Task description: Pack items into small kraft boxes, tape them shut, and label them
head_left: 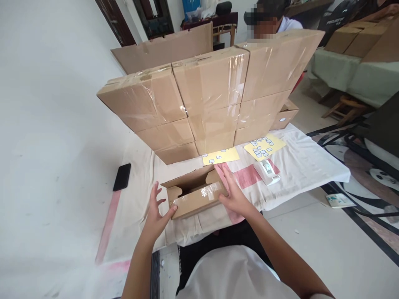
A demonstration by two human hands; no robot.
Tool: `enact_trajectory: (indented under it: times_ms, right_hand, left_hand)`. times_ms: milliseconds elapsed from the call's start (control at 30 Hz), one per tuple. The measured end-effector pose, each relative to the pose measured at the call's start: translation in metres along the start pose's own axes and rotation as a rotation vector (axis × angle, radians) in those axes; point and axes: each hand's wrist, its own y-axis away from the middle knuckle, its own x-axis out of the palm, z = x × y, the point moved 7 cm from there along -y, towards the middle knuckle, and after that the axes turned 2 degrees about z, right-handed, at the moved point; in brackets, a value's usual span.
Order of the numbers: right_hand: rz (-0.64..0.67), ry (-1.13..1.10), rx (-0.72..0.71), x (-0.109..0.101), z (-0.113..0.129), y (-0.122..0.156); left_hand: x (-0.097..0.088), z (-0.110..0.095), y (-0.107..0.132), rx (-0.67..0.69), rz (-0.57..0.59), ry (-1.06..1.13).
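A small cardboard box (pixel 195 203) with clear tape on its near wall lies on the cloth in front of me, its top standing open and side flaps folded inward. My left hand (pixel 158 216) is at its left end, thumb against the near corner and the other fingers spread apart from the wall. At the right end, my right hand (pixel 232 193) grips the box, its thumb on the near corner and its fingers stretched along the end wall. The box's inside is dark and I cannot make out any contents.
A tall partition of taped cardboard boxes (pixel 215 95) stands behind. Yellow sheets with small stickers (pixel 264 147), a white tape dispenser (pixel 267 172) and a black phone (pixel 122 177) lie on the cloth-covered table (pixel 134 216). Behind the partition is another person (pixel 280 25).
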Motion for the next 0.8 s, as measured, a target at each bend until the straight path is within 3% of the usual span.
enact_trajectory:
  times_ms: [133,233,300,400,467,567,700,800]
  right_hand:
    - [-0.081,-0.017,-0.146,-0.007,0.011,-0.015]
    - [-0.129,-0.022,-0.167,-0.005,0.006,-0.016]
    - [-0.142,-0.005,-0.154,-0.002,0.002,-0.012]
    - [-0.151,-0.002,-0.121,0.000,-0.002,-0.007]
    - [-0.138,-0.018,-0.107,0.001,-0.005,-0.006]
    - [-0.133,-0.033,-0.106,0.002,-0.009,-0.004]
    - [-0.140,-0.059,-0.125,0.000,-0.011,-0.001]
    - [-0.113,-0.087,-0.131,-0.004,-0.009,0.003]
  left_hand:
    - [-0.004,0.000,-0.001,0.135,0.097,-0.156]
    - [-0.003,-0.006,0.000,0.269,0.150,-0.343]
    - [-0.001,-0.018,0.002,0.324,0.091,-0.444]
    - [0.007,-0.049,0.007,0.366,-0.088,-0.557]
    - [0.018,-0.071,0.012,0.395,-0.183,-0.550]
    - [0.045,-0.092,0.015,0.458,-0.175,-0.467]
    - [0.072,-0.102,0.010,0.468,-0.211,-0.411]
    - [0.091,-0.101,-0.001,0.384,-0.169,-0.600]
